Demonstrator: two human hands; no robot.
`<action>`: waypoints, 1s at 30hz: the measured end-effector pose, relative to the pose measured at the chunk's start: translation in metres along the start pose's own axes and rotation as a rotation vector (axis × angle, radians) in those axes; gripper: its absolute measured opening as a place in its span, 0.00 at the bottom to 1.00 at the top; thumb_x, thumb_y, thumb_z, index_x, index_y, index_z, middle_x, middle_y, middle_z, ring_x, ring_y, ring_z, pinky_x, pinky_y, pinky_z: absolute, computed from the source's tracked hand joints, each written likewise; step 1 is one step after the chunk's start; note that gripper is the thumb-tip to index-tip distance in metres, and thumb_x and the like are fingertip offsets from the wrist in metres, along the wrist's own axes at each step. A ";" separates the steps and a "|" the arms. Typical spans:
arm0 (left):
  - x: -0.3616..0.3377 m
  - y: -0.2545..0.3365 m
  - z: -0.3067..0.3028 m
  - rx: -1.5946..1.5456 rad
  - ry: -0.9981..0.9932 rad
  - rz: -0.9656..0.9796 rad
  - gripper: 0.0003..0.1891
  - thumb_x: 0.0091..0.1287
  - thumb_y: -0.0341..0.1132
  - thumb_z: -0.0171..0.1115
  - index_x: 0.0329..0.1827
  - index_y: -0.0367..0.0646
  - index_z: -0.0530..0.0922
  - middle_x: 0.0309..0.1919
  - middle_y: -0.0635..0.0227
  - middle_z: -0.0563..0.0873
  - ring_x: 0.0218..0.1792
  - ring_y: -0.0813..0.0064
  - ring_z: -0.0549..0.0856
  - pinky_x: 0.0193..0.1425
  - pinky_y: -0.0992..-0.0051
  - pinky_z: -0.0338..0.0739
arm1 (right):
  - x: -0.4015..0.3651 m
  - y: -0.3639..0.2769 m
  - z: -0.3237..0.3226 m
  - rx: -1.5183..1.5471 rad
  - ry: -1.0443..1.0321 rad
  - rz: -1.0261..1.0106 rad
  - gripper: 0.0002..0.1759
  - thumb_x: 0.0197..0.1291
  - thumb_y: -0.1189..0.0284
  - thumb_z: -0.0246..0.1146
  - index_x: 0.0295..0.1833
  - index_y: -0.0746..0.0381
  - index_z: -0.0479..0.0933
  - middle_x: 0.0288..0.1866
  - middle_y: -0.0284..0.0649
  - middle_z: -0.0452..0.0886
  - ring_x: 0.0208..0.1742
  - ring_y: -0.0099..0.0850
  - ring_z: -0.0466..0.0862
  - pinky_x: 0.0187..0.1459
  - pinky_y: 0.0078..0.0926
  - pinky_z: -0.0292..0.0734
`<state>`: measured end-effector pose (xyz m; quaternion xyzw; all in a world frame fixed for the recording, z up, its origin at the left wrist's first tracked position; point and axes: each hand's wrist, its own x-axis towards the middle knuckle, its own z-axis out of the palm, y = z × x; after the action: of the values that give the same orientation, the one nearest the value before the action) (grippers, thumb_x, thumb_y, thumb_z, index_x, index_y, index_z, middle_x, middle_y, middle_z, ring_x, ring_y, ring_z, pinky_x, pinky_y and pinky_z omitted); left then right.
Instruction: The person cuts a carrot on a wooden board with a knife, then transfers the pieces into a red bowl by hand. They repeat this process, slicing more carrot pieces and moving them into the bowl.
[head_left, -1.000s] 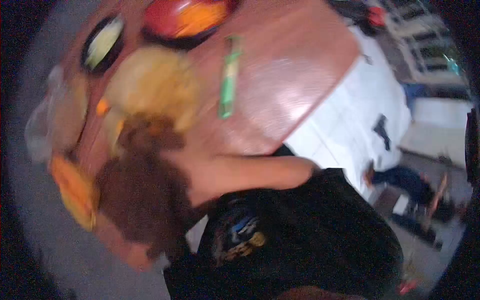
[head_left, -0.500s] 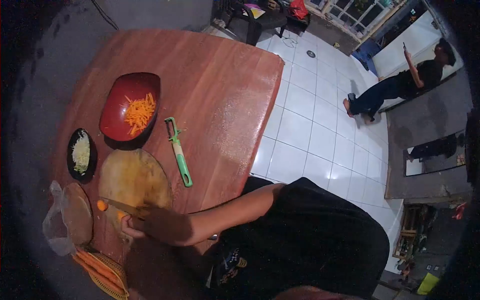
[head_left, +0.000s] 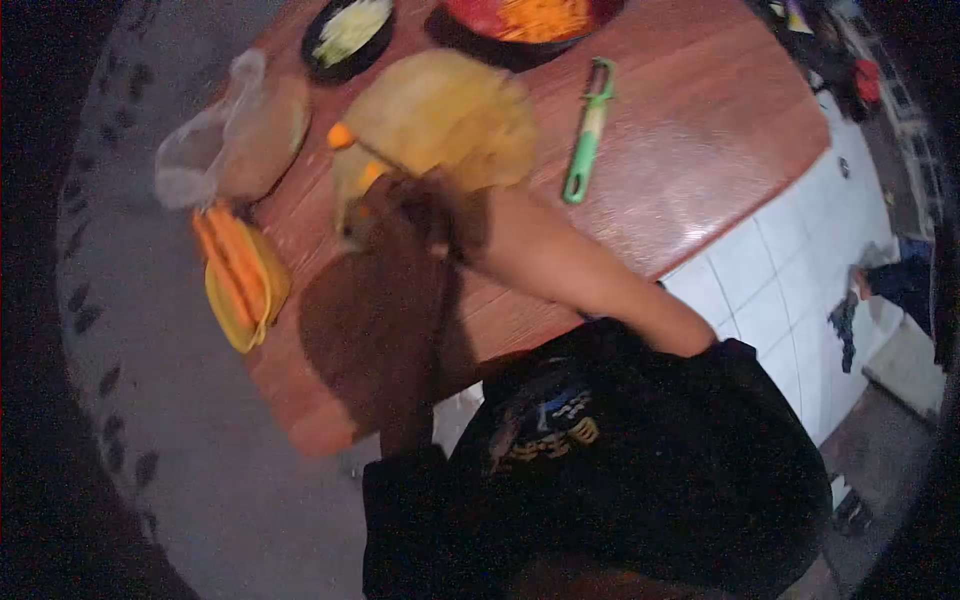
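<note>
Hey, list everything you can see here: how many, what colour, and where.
table: one, reddish-brown wood, upper middle
cutting board: one, pale wood, round, on the table
carrot pieces: two, orange, at the board's left edge
peeler: one, green, right of the board
red bowl: one, orange shreds inside, top edge
black bowl: one, pale shreds inside, left of the red bowl
plastic bag: one, clear, left of the board
whole carrots: several, orange, on the basket
basket: one, yellow, table's left edge
floor tiles: white, right
shirt: one, black, lower right
left hand: blurred, at the board's near edge
right hand: blurred, beside it
</note>
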<state>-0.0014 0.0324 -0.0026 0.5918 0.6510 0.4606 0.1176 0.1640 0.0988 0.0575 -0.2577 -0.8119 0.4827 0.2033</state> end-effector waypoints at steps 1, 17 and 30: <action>0.000 0.001 0.002 0.000 -0.011 0.009 0.18 0.75 0.34 0.56 0.63 0.38 0.67 0.38 0.62 0.83 0.40 0.71 0.83 0.46 0.72 0.79 | -0.003 0.007 0.001 -0.116 -0.005 0.022 0.24 0.63 0.71 0.58 0.65 0.61 0.67 0.39 0.57 0.82 0.40 0.58 0.83 0.41 0.51 0.79; 0.024 0.006 -0.029 -0.248 0.352 -0.070 0.17 0.73 0.35 0.58 0.61 0.39 0.70 0.40 0.62 0.84 0.40 0.76 0.81 0.46 0.72 0.78 | -0.015 0.024 -0.094 -0.334 0.193 -0.084 0.25 0.58 0.76 0.66 0.61 0.57 0.69 0.47 0.51 0.79 0.51 0.54 0.79 0.48 0.43 0.75; 0.168 0.111 0.029 0.491 -0.268 0.730 0.27 0.65 0.46 0.64 0.65 0.45 0.74 0.53 0.60 0.83 0.53 0.57 0.80 0.57 0.59 0.73 | -0.013 0.034 -0.164 -0.592 0.352 -0.250 0.29 0.52 0.77 0.64 0.59 0.58 0.59 0.38 0.57 0.82 0.43 0.59 0.82 0.39 0.56 0.74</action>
<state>0.0463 0.1798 0.1291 0.8469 0.4691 0.2235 -0.1131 0.2762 0.2160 0.1002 -0.2831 -0.8943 0.1467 0.3140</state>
